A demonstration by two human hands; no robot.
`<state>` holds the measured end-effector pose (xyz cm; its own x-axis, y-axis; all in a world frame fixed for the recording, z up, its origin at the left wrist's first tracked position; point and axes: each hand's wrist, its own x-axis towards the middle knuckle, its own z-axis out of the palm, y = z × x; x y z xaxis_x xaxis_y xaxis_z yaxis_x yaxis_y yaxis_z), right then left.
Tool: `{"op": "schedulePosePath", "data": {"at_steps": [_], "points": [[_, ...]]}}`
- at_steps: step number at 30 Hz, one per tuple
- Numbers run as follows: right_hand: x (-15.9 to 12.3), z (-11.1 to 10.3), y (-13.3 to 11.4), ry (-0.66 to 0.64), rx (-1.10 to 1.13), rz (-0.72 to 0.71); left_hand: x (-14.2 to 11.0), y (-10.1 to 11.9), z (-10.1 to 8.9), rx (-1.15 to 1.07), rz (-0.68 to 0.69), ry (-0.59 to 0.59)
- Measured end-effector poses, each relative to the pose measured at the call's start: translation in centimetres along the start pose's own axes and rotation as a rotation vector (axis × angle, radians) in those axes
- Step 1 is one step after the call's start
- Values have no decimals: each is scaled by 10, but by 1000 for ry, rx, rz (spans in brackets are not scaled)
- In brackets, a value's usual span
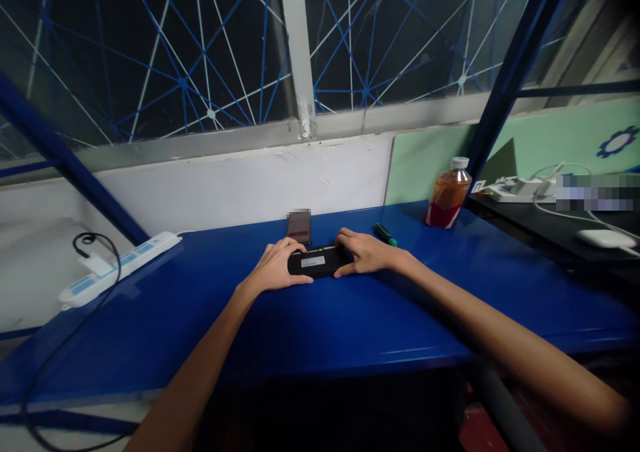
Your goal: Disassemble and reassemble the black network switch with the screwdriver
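Note:
A flat black rectangular box (327, 265) with a white label on its face lies low over the blue desk, near its middle. My left hand (277, 265) grips the box's left end, thumb along the near edge and fingers at the far side. Around the right end my right hand (363, 252) is closed in the same manner. What kind of device the box is, I cannot make out. Just behind it a phone (299, 227) rests on the desk. A green and black screwdriver (385, 234) lies beyond my right hand.
On the left of the blue desk (260, 339) lies a white power strip (125, 269) with a black cable (100, 305) hanging past the edge. A drink bottle (449, 195) stands at the back right. Further right, a black surface holds white chargers (605, 239) and cables.

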<state>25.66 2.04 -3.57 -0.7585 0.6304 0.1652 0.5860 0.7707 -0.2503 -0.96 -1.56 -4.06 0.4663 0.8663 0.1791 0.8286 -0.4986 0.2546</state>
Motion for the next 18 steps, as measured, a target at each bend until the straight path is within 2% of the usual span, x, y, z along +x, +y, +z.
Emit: {"op": "schedulePosePath", "data": {"at_steps": [18], "points": [[-1, -2, 0, 16, 34, 9, 1, -3, -1, -54, -3, -28]]}}
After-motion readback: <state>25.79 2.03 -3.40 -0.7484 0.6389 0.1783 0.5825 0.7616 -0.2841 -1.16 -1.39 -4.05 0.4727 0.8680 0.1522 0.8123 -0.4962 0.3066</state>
